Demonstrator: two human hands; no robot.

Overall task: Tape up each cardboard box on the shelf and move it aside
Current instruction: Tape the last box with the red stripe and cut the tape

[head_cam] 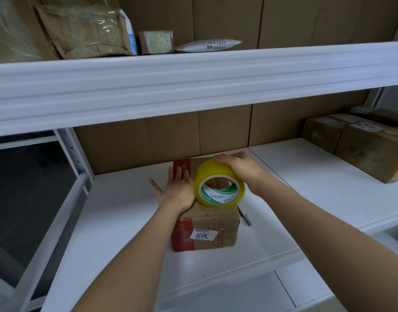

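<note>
A small cardboard box [212, 230] with red printing and a white label stands on the white shelf [117, 221], left of centre. My left hand [176, 188] lies flat on the box's top with the fingers straight and spread. My right hand [240, 168] grips a roll of yellow tape [218, 184] from above and holds it on edge on top of the box. The roll hides most of the box's top.
A dark pen-like tool [245, 216] lies on the shelf right of the box. Several taped cardboard boxes [369, 149] stand at the far right. The upper shelf beam [193, 86] hangs overhead, with parcels [85, 30] above it. Cardboard sheets back the shelf.
</note>
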